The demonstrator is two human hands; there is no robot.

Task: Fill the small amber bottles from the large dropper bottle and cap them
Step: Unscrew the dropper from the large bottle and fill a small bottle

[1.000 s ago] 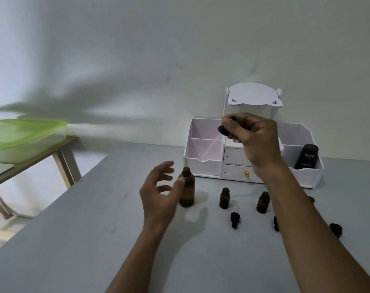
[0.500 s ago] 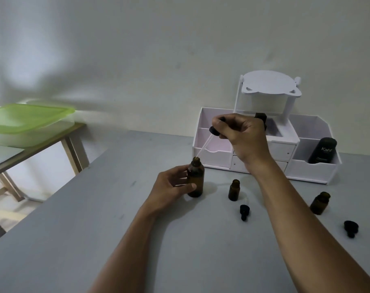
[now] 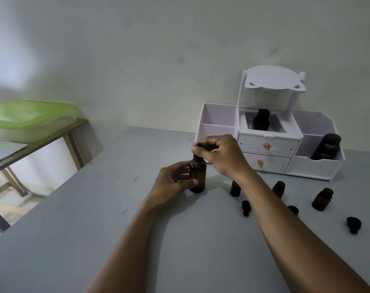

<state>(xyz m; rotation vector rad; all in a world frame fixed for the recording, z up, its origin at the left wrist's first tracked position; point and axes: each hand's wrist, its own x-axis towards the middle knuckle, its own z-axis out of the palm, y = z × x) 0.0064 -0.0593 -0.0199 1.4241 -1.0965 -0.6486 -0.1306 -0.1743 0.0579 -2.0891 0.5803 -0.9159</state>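
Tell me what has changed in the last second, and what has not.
The left hand closed around the large dropper bottle, which it only touched before. The right hand brought the dropper down from the air into the bottle's neck and holds its bulb. The small amber bottles, loose caps and white organizer stayed put.

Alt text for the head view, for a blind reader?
The left hand steadies the large amber bottle on the grey table while the right hand holds its dropper cap at the neck. Three small open bottles stand nearby.
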